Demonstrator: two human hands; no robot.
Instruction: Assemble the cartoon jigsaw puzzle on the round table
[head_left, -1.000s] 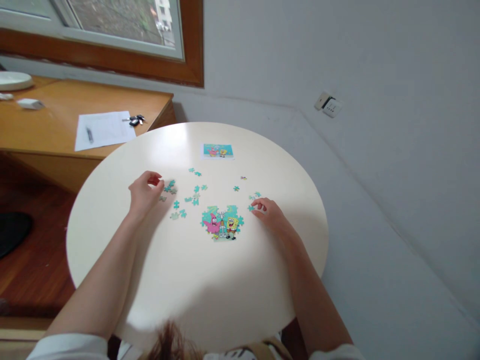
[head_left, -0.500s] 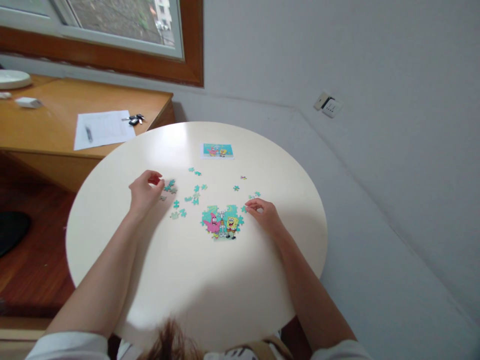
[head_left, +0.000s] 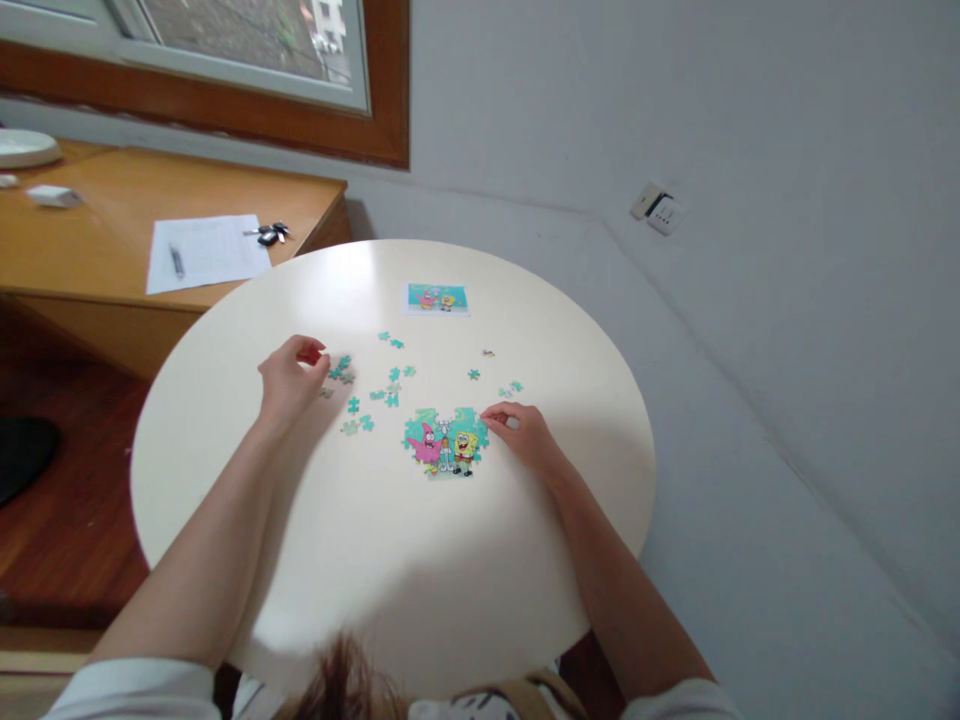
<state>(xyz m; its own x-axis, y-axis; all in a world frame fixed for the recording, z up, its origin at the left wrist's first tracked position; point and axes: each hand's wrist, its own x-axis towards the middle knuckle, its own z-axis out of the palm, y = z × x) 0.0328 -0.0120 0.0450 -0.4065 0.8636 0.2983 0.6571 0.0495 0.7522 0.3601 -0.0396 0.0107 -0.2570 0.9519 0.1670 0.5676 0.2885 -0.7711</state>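
Note:
A partly joined jigsaw puzzle (head_left: 445, 452) lies on the round table, showing a pink starfish, a pale figure and a yellow sponge on turquoise. At its upper right edge, my right hand (head_left: 523, 430) pinches a small turquoise puzzle piece, mostly covered by the fingertips. My left hand (head_left: 292, 375) hovers beside a cluster of loose puzzle pieces (head_left: 341, 370), its fingers curled with a gap between thumb and forefinger; nothing shows between them. More loose pieces (head_left: 392, 390) are scattered between the left hand and the joined part.
The white round table (head_left: 360, 570) carries a small reference picture (head_left: 437, 299) at its far side. Single pieces (head_left: 474, 374) lie above the joined part, and others (head_left: 511, 389) beyond my right hand. A wooden desk (head_left: 225, 185) at left holds paper (head_left: 210, 255) and keys (head_left: 270, 234).
My right hand has moved slightly left with the puzzle piece, from beside the joined puzzle onto its upper right edge. My left hand has stayed nearly still.

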